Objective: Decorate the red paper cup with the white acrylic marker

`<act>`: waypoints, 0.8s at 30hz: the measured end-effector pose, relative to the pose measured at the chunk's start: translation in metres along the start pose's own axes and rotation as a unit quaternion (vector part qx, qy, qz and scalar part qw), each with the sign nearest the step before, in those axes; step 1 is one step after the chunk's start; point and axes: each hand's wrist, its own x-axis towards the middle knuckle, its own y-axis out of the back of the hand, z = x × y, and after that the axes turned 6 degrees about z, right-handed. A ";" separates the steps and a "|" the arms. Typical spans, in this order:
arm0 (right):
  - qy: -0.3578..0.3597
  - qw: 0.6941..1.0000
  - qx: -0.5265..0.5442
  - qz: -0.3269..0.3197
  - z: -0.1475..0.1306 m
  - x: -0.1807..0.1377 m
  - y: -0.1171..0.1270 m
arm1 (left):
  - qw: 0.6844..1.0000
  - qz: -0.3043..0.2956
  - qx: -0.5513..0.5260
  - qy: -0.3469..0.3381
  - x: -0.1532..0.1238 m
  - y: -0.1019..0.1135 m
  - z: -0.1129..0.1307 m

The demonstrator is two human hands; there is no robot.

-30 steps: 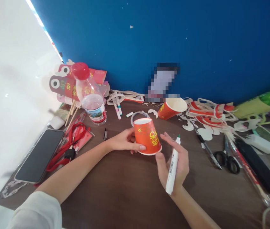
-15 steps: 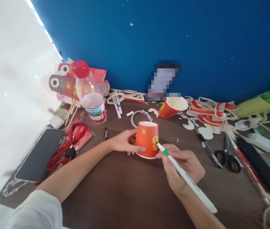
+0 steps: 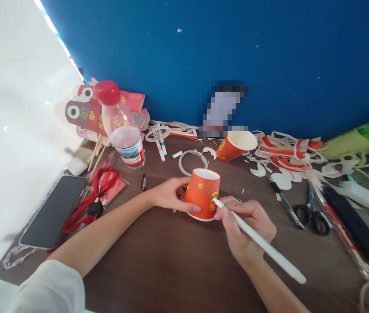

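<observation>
An orange paper cup [image 3: 203, 195] with yellow lettering stands upside down on the dark table, its narrow end facing up. My left hand [image 3: 175, 196] grips its left side, thumb across the front. In my right hand [image 3: 248, 221] is a white marker [image 3: 269, 250] with a green tip, pinched like a pen. The marker's tip is at the cup's front by the yellow lettering; whether it touches, I cannot tell. Behind the cup lies a roll of clear tape [image 3: 184, 161]. A small green-ended marker cap [image 3: 177, 154] is near it.
At left are a phone [image 3: 54, 211], a red lanyard [image 3: 101, 191] and a water bottle [image 3: 127, 145]. Another orange cup [image 3: 230, 148] leans at the back among paper scraps [image 3: 285, 152]. A pen [image 3: 285, 204], scissors [image 3: 311, 215] and a black case [image 3: 356, 228] lie right.
The cup has tilted slightly and shifted a little right and down in view. My right hand has rolled the marker, its tip moving slightly left and its back end swinging right.
</observation>
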 end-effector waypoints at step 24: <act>-0.019 1.000 0.007 0.021 0.002 -0.006 0.000 | 0.999 -0.003 -0.032 0.012 0.000 0.002 0.002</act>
